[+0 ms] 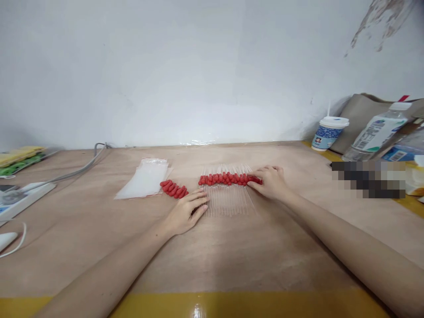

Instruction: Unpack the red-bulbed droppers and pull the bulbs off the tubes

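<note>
A row of small red, rounded pieces [225, 179] lies across several thin, clear sticks [228, 203] in the middle of the table. At the row's right end, my right hand [270, 182] has its thumb and fingers closed around the last red pieces. My left hand [188, 210] rests low by the left ends of the clear sticks, fingers stretched and thumb apart; its palm side is hidden. Just beyond its knuckles is a shorter slanting row of red pieces [174, 189]. That row touches or nearly touches a stack of clear plastic bags [145, 179].
On the left are a white power strip [29, 198], a grey cable [76, 172] and yellow and green packs [21, 161]. A lidded paper cup [327, 134], a plastic bottle [377, 132] and a grey bag [354, 115] stand at the right. A wall borders the far edge.
</note>
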Motion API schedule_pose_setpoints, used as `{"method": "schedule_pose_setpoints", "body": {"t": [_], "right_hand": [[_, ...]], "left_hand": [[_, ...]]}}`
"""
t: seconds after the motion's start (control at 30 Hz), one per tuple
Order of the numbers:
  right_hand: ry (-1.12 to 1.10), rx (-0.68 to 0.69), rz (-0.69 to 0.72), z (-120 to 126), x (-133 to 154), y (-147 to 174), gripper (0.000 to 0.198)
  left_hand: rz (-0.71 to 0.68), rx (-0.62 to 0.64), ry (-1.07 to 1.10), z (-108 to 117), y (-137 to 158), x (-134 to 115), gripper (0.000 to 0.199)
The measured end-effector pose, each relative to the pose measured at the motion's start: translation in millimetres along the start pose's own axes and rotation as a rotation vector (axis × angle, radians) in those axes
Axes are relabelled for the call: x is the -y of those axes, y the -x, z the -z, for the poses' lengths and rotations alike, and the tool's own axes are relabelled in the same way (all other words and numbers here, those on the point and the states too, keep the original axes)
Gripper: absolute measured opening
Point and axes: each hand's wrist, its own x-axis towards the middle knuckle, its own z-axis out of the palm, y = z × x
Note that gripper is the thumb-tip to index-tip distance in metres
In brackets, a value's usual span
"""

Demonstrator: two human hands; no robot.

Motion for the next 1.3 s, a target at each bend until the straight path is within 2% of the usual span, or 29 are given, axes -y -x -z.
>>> {"method": "schedule_pose_setpoints", "body": {"t": [0.33, 0.43, 0.6, 0.73, 0.83, 0.93, 1.0, 1.07, 1.2, 1.3], "right_hand": [[0.031, 0.001, -0.036, 1.7, 3.8, -2.9, 0.022], [0.077, 0.012, -0.034, 0.2, 6.8, -0.8, 0.028], [0.058, 0.059, -0.056, -2.4, 6.9, -2.6, 0.017], [-0.008, 0.086, -0.131, -0.5, 5.3, -8.1, 0.017], [-0.078, 0.023, -0.219, 3.5, 6.3, -11.0, 0.016], [-0.165, -0.164, -0.271, 9.7, 11.6, -8.9, 0.017], [-0.224, -0.283, -0.211, 13.2, 18.5, -2.5, 0.016], [-0.254, -0.348, -0.064, 14.8, 28.1, 7.9, 0.014], [-0.255, -0.347, 0.283, 10.8, 48.5, 31.2, 0.015], [-0.277, -0.352, 0.437, 6.5, 57.4, 39.9, 0.021]], "left_hand": [[-0.013, -0.012, 0.0, -2.1, 0.2, 0.6, 0.029], [-0.016, -0.015, 0.0, -2.5, 0.5, 0.8, 0.029], [-0.01, -0.014, -0.002, -3.3, 1.4, 1.4, 0.029], [-0.012, -0.008, 0.003, -2.9, 0.2, 0.3, 0.03], [-0.006, -0.005, -0.002, -2.6, -0.3, 0.1, 0.03], [-0.015, -0.006, -0.005, -3.2, 0.2, 1.5, 0.03], [-0.018, -0.024, -0.014, -3.6, 0.7, 2.1, 0.03], [-0.006, -0.076, -0.038, -3.5, 0.7, 1.0, 0.031], [0.022, -0.239, -0.106, -1.7, -2.4, -5.8, 0.048], [-0.04, -0.252, -0.18, -1.6, -7.5, -10.4, 0.05]]}}
